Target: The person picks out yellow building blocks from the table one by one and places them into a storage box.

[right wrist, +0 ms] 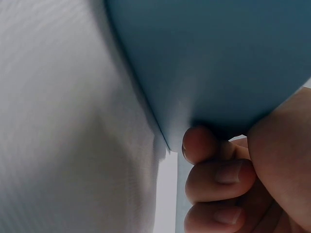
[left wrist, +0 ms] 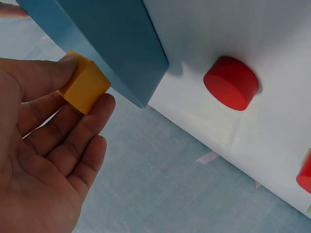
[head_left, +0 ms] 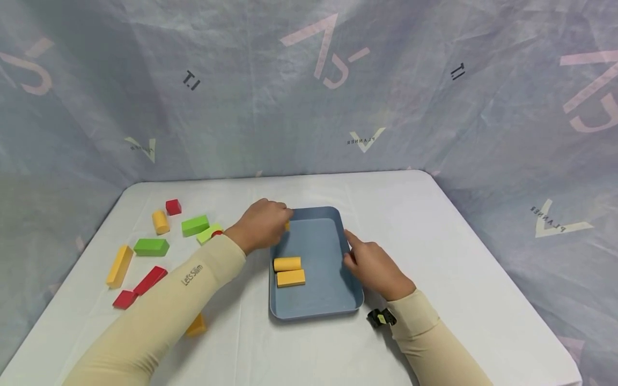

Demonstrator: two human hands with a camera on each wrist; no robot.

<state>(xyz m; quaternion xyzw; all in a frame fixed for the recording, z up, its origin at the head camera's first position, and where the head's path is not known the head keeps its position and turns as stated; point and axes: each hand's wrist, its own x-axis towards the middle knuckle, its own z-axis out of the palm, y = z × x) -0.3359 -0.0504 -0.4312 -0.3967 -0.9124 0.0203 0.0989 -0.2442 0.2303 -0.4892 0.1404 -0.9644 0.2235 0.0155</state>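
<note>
My left hand (head_left: 265,222) reaches over the far left corner of a blue-grey tray (head_left: 318,309). Between its thumb and fingers it pinches a small yellow block (left wrist: 86,87), close by the tray's wall. From the right, my other hand (head_left: 379,268) grips the tray's right rim, thumb inside and fingers curled against the outer wall in the right wrist view. Inside the tray, against its left side, lie a yellow cylinder (head_left: 287,264) and a yellow rectangular block (head_left: 291,278).
Loose blocks lie left of the tray: green blocks (head_left: 152,247), red blocks (head_left: 151,280), a long yellow block (head_left: 119,266), a yellow cylinder (head_left: 161,222) and a red cube (head_left: 173,207). A red cylinder (left wrist: 231,83) stands outside the tray. The left sleeve partly covers an orange-yellow block (head_left: 197,326).
</note>
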